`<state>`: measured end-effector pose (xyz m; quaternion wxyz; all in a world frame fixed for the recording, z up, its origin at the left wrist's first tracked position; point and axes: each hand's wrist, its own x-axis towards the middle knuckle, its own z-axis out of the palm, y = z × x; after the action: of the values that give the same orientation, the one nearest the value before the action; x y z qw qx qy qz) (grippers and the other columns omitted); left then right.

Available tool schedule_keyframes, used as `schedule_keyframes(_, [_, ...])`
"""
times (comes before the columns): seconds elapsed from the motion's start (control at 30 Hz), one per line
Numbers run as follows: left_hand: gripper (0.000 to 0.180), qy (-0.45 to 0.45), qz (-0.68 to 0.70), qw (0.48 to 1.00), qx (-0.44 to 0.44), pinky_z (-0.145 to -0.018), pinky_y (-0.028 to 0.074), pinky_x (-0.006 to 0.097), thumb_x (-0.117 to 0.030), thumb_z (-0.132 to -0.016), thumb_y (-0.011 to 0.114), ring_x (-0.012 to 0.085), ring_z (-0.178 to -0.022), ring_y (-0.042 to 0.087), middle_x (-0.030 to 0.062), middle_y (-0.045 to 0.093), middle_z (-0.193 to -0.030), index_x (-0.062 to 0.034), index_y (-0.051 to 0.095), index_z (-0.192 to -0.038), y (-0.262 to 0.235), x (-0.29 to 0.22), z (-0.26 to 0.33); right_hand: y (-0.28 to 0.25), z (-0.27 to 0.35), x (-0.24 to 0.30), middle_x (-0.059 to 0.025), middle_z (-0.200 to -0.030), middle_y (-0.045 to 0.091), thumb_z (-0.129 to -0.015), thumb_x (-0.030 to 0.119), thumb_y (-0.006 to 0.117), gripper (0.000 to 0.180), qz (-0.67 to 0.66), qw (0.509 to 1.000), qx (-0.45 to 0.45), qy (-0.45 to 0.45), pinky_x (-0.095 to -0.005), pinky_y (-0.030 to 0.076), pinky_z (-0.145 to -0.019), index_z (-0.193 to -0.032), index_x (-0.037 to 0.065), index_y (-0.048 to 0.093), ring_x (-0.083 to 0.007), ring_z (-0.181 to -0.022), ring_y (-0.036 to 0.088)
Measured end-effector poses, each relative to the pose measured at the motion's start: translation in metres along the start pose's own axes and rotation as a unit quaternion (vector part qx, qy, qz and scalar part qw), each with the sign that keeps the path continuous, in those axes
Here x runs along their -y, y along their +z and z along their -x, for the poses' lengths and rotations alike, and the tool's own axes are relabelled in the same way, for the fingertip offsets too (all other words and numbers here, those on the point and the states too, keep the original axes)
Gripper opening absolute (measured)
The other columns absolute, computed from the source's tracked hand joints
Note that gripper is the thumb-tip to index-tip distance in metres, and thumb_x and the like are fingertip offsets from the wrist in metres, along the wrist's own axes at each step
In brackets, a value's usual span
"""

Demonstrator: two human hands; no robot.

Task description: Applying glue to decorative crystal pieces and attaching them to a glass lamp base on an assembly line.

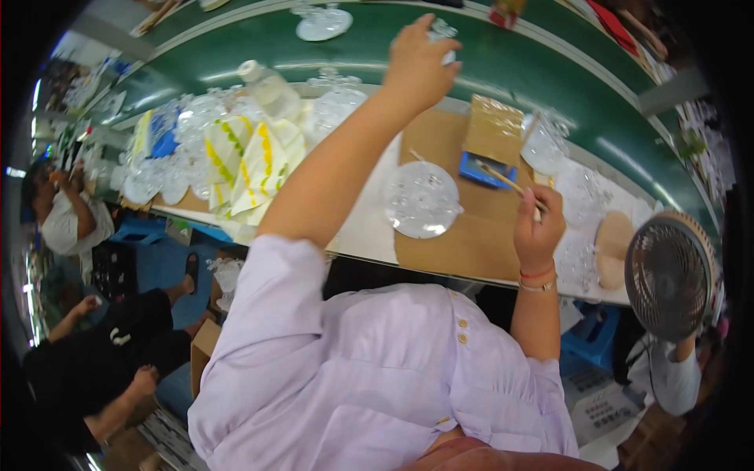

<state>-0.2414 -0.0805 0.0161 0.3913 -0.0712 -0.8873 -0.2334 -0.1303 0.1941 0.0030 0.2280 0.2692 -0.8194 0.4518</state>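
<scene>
My left hand (420, 67) is stretched far forward over the green surface, its fingers closed on a small clear plastic piece (442, 33). Close to my body on the right, my right hand (540, 226) grips a thin wooden-handled brush (509, 182). The brush's far end reaches into a shallow blue tray (485, 171), though its tip is hard to make out. Between my arms lies a round clear plastic disc (424, 200) with small clear parts on it, on brown cardboard (428, 251). Behind the blue tray stands a box under clear wrap (493, 127).
A patterned cloth (255, 161), a clear bottle (269, 88) and piled clear plastic pieces (208, 118) crowd the left. Another disc (323, 25) lies on the green surface (357, 47). At right are more clear pieces (580, 196) and a fan (667, 275). People sit on both sides.
</scene>
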Motion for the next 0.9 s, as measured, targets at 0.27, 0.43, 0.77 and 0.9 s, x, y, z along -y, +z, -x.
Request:
schedule_keyframes(0.27, [0.041, -0.081, -0.048, 0.974, 0.208, -0.091, 0.048, 0.044, -0.015, -0.082, 0.063, 0.0348, -0.109, 0.058, 0.0159, 0.057, -0.125, -0.0159, 0.058, -0.122, 0.075, 0.037, -0.053, -0.012, 0.023, -0.005, -0.0106, -0.087, 0.061, -0.096, 0.005, 0.053, 0.006, -0.029, 0.998, -0.009, 0.05, -0.0214, 0.046, -0.063, -0.098, 0.0, 0.05, -0.0094, -0.065, 0.053])
schedule_keyframes(0.43, [0.025, 0.014, -0.081, 0.969, 0.234, -0.079, 0.05, 0.045, -0.014, -0.086, 0.057, 0.0341, -0.092, 0.064, 0.0146, 0.069, -0.09, -0.0162, 0.065, -0.109, 0.07, 0.037, -0.065, -0.014, 0.024, -0.003, -0.0121, -0.088, 0.061, -0.096, 0.005, 0.052, 0.007, -0.089, 0.995, -0.018, 0.046, -0.0219, 0.046, -0.062, -0.099, 0.0, 0.048, -0.01, -0.066, 0.054])
schedule_keyframes(0.77, [0.029, 0.091, -0.114, 0.957, 0.251, -0.073, 0.051, 0.045, -0.027, -0.085, 0.065, 0.0358, -0.084, 0.065, 0.0159, 0.069, -0.088, -0.0088, 0.066, -0.108, -0.023, -0.002, -0.072, -0.025, 0.035, -0.001, -0.014, -0.089, 0.06, -0.097, 0.007, 0.052, 0.01, -0.094, 0.994, -0.046, 0.014, -0.0223, 0.047, -0.061, -0.101, 0.0, 0.045, -0.0112, -0.066, 0.055])
schedule_keyframes(0.9, [0.024, 0.097, -0.15, 0.939, 0.294, -0.069, 0.051, 0.045, -0.026, -0.086, 0.065, 0.036, -0.08, 0.065, 0.0178, 0.067, -0.081, -0.0025, 0.064, -0.09, -0.047, -0.021, -0.048, -0.03, 0.042, 0.002, -0.0141, -0.09, 0.061, -0.097, 0.006, 0.051, 0.01, -0.092, 0.994, -0.053, 0.017, -0.0221, 0.047, -0.061, -0.101, 0.0, 0.045, -0.0109, -0.066, 0.055])
